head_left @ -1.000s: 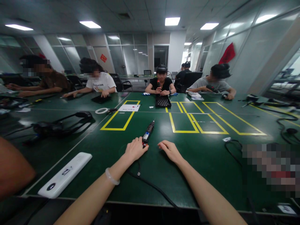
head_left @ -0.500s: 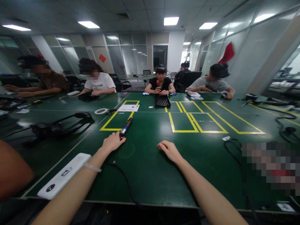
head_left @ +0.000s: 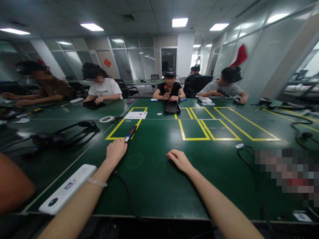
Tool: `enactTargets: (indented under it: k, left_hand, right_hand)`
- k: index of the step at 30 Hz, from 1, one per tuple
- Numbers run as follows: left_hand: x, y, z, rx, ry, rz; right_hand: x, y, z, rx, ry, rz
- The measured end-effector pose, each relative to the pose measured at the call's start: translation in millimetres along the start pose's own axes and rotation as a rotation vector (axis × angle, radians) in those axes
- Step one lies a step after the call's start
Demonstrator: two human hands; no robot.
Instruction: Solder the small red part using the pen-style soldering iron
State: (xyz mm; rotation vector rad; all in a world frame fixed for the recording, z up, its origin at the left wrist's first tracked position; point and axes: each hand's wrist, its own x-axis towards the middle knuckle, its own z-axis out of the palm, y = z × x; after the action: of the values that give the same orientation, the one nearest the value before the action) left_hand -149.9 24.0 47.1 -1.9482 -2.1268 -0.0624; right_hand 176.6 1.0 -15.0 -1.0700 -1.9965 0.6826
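2 items near left hand (head_left: 116,150) w/ screwdriver (head_left: 131,133): white device (head_left: 67,189), headset (head_left: 62,134).

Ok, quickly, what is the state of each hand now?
Left hand: closed on the tool.
Right hand: open, empty, resting on the table.

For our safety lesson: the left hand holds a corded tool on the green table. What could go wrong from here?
1. The cord trails from the tool beside the arm and over the table edge; it could snag and jerk the tool.
2. The left hand grips only the rear end, so the tip may wobble.
3. The white device lies by the edge near that arm; an elbow might knock it off.
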Motion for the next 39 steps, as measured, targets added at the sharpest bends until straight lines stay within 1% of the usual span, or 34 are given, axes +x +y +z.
enactTargets:
  k: [3, 4, 5, 7, 9, 10, 11, 13, 15, 17, 20, 23, 27, 31, 33, 36, 39]
  left_hand:
    - [5, 7, -6.2, -0.113, 0.008, -0.083]
    - [6, 12, -7.7, -0.212, 0.001, -0.095]
    - [7, 20, -8.8, -0.359, -0.022, -0.080]
    - [4, 42, -9.3, -0.755, -0.125, 0.031]
    - [-4, 71, -8.1, -1.151, -0.267, 0.194]
    - [-9, 86, -7.1, -1.267, -0.325, 0.238]
    - [-14, 100, -5.8, -1.331, -0.373, 0.275]
    - [-25, 125, -2.2, -1.416, -0.409, 0.319]
    - [-34, 140, 2.7, -1.481, -0.409, 0.348]
    - [-39, 146, 8.0, -1.531, -0.408, 0.374]
    - [-41, 143, 13.9, -1.555, -0.437, 0.391]
    - [-42, 139, 16.3, -1.552, -0.482, 0.385]
    - [-43, 139, 17.6, -1.547, -0.489, 0.401]
    - [-44, 140, 20.1, -1.539, -0.484, 0.413]
    - [-45, 140, 20.5, -1.523, -0.481, 0.413]
    - [-46, 140, 16.8, -1.490, -0.433, 0.420]
    - [-50, 141, 7.5, -1.444, -0.342, 0.435]
  right_hand:
    - [0, 0, 0, 0.000, 0.003, 0.002]
    - [0, -1, 0, 0.003, 0.002, 0.001]
    - [0, -1, 0, 0.009, 0.001, 0.000]
    - [0, -1, 1, 0.033, 0.000, 0.004]
    - [0, -1, 2, 0.084, -0.002, 0.027]
    - [0, -1, 3, 0.124, -0.006, 0.044]
    - [1, 0, 4, 0.173, -0.011, 0.062]
    - [1, 1, 6, 0.289, -0.033, 0.093]
    - [2, 3, 8, 0.405, -0.065, 0.105]
    - [2, 3, 11, 0.499, -0.094, 0.105]
    - [2, 2, 14, 0.587, -0.119, 0.107]
    - [1, -1, 14, 0.621, -0.155, 0.097]
    - [1, -3, 13, 0.559, -0.174, 0.119]
    - [0, -5, 11, 0.373, -0.180, 0.141]
    - [-1, -6, 10, 0.325, -0.182, 0.132]
    - [0, -5, 8, 0.376, -0.179, 0.145]
    - [2, -2, 6, 0.404, -0.117, 0.190]
